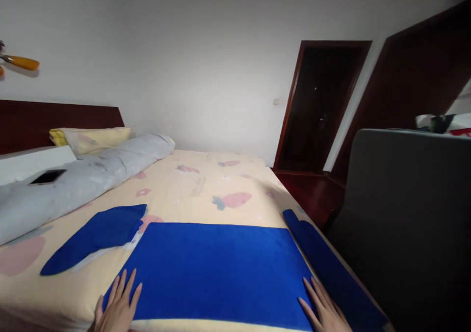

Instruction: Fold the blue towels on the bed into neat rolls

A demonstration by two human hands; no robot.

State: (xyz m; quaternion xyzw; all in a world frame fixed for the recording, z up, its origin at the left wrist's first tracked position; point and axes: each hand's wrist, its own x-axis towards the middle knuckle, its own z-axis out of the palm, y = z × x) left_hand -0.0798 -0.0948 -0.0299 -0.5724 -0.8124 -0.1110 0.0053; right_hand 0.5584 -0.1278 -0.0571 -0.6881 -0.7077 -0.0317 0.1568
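While the strawberry-print bedsheet [198, 194] bears the flat blue cloth [221, 275] along its near edge, we rest our left hand [117, 303], palm down and splayed forward, and right hand [324, 305], loosely spread and slanting inward, at the cloth's near corners.

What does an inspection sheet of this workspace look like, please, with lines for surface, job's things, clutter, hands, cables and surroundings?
Surface: patterned bed sheet, pale yellow.
Job's things: flat blue cloth; bunched blue piece to its left; long blue piece along its right.
Clutter: dark flat device on the grey bolster; yellowish pillow behind.
Hands: left hand and right hand, open, at opposite sides of the flat cloth.
Cables: nothing seen.
Surroundings: white wall, dark door, large dark grey object at right, not identifiable.
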